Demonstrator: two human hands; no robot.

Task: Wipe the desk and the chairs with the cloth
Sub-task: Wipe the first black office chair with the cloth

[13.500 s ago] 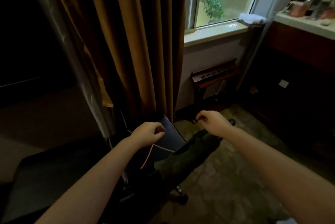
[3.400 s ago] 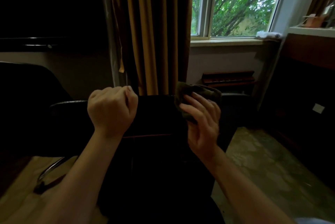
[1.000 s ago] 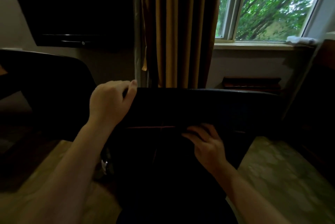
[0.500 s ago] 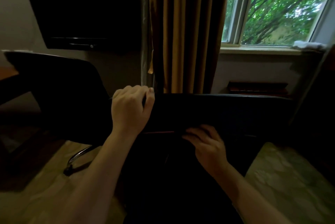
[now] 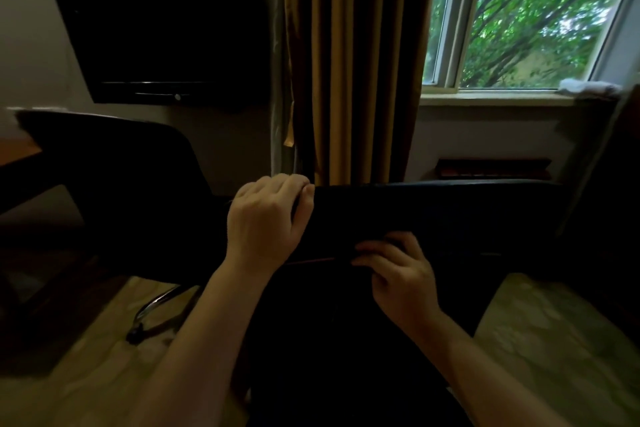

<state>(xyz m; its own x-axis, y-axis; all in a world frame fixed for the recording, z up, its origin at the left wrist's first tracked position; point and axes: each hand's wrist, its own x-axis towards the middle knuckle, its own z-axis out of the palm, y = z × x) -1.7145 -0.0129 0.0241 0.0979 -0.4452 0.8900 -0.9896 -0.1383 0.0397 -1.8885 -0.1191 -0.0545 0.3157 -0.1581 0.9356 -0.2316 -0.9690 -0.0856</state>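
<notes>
A black chair stands in front of me, and its backrest (image 5: 450, 212) fills the middle of the view. My left hand (image 5: 266, 219) grips the left end of the backrest's top edge, fingers curled over it. My right hand (image 5: 398, 274) lies lower on the near face of the backrest, by a thin red seam, with its fingers bent and pointing left. The dark cloth it holds is lost in the shadow under those fingers. A second black chair (image 5: 114, 163) stands to the left, beside the desk (image 5: 17, 153) at the frame's edge.
A dark TV (image 5: 166, 28) hangs on the wall at the back left. Brown curtains (image 5: 353, 63) hang behind the chair, next to the window (image 5: 519, 11). A white rag (image 5: 585, 91) lies on the sill. The second chair's chrome leg (image 5: 156, 309) rests on the pale floor.
The right hand with the cloth came down from the top edge to the backrest's face, where it now stays. The left hand keeps its grip, and the view has shifted slightly.
</notes>
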